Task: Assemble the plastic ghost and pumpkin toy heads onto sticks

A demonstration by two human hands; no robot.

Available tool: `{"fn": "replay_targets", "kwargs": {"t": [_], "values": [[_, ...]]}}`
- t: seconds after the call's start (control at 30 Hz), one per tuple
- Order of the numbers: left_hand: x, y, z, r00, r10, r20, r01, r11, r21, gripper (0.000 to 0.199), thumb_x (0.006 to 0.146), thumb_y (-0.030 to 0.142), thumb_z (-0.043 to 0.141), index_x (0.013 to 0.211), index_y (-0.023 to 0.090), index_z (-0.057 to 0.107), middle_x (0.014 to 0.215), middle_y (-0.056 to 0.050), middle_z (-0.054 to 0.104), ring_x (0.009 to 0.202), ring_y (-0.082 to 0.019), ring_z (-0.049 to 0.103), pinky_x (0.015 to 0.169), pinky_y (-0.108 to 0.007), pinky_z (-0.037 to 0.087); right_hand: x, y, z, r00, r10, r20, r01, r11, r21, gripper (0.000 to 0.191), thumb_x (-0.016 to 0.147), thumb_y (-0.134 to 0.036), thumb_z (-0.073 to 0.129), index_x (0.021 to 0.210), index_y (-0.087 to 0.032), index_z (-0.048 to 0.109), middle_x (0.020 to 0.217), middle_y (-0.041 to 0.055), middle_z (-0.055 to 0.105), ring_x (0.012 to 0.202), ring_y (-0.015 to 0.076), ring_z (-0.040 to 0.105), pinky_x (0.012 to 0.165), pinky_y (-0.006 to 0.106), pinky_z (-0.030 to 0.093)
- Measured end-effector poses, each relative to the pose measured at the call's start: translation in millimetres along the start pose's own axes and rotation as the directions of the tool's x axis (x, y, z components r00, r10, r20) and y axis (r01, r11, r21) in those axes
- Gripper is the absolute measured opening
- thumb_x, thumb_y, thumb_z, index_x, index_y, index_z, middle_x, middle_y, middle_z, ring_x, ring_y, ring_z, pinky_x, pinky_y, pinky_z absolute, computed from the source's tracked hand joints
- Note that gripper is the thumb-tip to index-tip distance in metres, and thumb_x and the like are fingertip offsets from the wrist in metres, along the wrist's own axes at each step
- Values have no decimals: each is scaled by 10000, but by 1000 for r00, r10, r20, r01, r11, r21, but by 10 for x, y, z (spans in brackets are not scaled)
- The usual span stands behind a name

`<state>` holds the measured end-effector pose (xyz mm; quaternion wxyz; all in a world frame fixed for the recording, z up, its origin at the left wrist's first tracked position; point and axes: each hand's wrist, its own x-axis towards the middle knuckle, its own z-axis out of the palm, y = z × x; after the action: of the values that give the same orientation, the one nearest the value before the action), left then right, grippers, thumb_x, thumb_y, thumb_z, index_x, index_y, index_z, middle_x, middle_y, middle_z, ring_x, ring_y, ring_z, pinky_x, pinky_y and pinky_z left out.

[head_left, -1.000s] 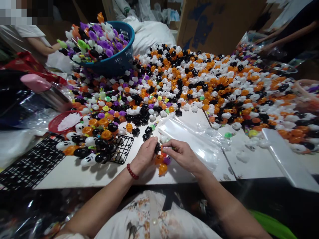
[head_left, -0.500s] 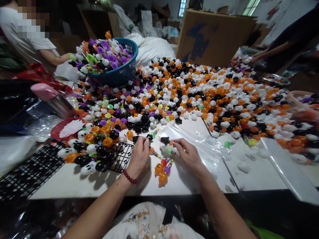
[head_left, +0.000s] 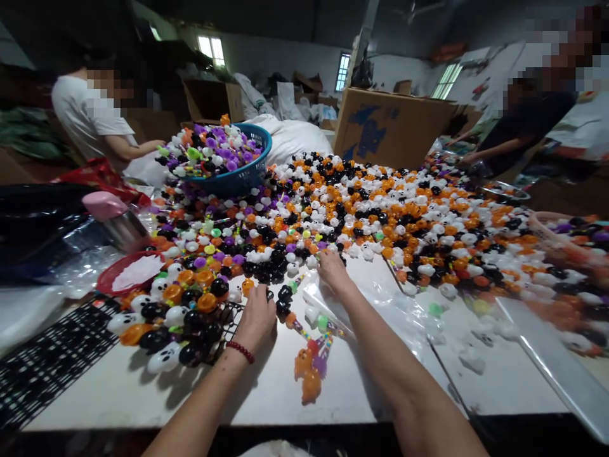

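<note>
My left hand, with a dark red bead bracelet, rests by the grid rack with its fingers curled; a small black piece shows at the fingertips, but the grip is partly hidden. Right beside it lie black figure-topped toys. My right hand reaches to the near edge of the heap, its fingers bent together; what they pinch is hidden. Between my forearms lie orange pumpkin-coloured figure toys on bead-filled tubes, with a purple one. A white toy with a green cap lies just above them.
A big heap of orange, white and black toys covers the table's back. A blue basket holds more. Large toys stand on the black grid rack. Clear plastic bags, a red dish and a flask lie around. Two people work behind.
My right hand has moved forward from the near toys to the heap's edge. A black toy with an orange part now lies beside my left hand. The view has tilted up.
</note>
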<state>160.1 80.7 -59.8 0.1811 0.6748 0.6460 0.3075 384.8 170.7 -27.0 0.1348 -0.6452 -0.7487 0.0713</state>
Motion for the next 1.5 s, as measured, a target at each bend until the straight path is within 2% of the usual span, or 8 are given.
{"fn": "replay_targets", "kwargs": {"t": [0.13, 0.27, 0.53, 0.63, 0.77, 0.93, 1.23, 1.5], "values": [[10, 39, -41, 979, -205, 14, 185, 850, -494, 347, 797, 205, 596, 1143, 208, 582, 1151, -116, 576, 1183, -303, 550, 1014, -484, 453, 295, 55, 117, 996, 93, 2, -93, 995, -38, 267, 921, -149, 511, 1148, -147, 652, 1176, 174, 632, 1140, 295, 520, 944, 409, 397], [-82, 191, -72, 913, -295, 283, 385, 391, -836, 324, 795, 243, 653, 1100, 231, 545, 993, -45, 637, 914, -202, 682, 776, -351, 573, 428, 40, 136, 992, 126, 28, -126, 992, -10, 215, 881, -230, 626, 1066, -126, 658, 1084, 164, 671, 1113, 299, 559, 958, 442, 404], [-202, 348, -205, 870, -240, 431, 413, -121, -903, 371, 798, 176, 708, 1123, 210, 533, 953, -52, 699, 918, -186, 724, 797, -284, 595, -64, -91, -170, 986, 160, -49, -143, 958, 249, 252, 930, -250, 499, 1136, -147, 601, 1069, 144, 680, 973, 248, 644, 842, 369, 490], [-214, 359, -205, 868, -215, 447, 412, -189, -891, 272, 808, 166, 707, 1046, 195, 578, 984, -54, 696, 943, -182, 716, 801, -271, 598, -536, -214, -230, 990, 138, -23, -92, 767, 635, 260, 909, -359, 551, 1108, -202, 608, 1003, 63, 697, 872, 189, 672, 783, 331, 534], [-261, 416, -133, 828, -209, 520, 496, -159, -854, 218, 830, 304, 717, 897, 145, 584, 832, -47, 669, 643, -106, 653, 569, -204, 548, -1133, -415, -203, 982, 186, 20, -69, 262, 963, 345, 786, -467, 723, 1015, -221, 645, 870, 21, 694, 781, 177, 659, 709, 311, 550], [-366, 528, -58, 855, -81, 513, 498, -147, -854, 214, 829, 312, 720, 883, 148, 594, 815, -10, 626, 635, -69, 585, 622, -188, 517, -1472, -543, -157, 970, 233, 65, -101, 146, 984, 363, 711, -467, 803, 930, -214, 662, 813, 14, 701, 738, 170, 658, 727, 318, 552], [-499, 671, -94, 868, -6, 496, 496, -16, -868, 260, 843, 391, 692, 880, 172, 557, 844, 10, 556, 688, -78, 512, 669, -199, 460, -1586, -517, -182, 971, 219, 99, -143, 195, 970, 317, 708, -428, 815, 883, -198, 685, 833, 13, 715, 762, 165, 672, 739, 296, 545], [-569, 696, -171, 944, -15, 328, 278, 567, -776, 293, 916, 479, 542, 788, 216, 525, 692, 14, 435, 626, -137, 385, 577, -246, 345, -1622, -416, -333, 996, 55, 66, -85, 482, 872, 228, 821, -395, 706, 889, -179, 727, 821, 22, 710, 759, 166, 626, 702, 275, 484]]}}
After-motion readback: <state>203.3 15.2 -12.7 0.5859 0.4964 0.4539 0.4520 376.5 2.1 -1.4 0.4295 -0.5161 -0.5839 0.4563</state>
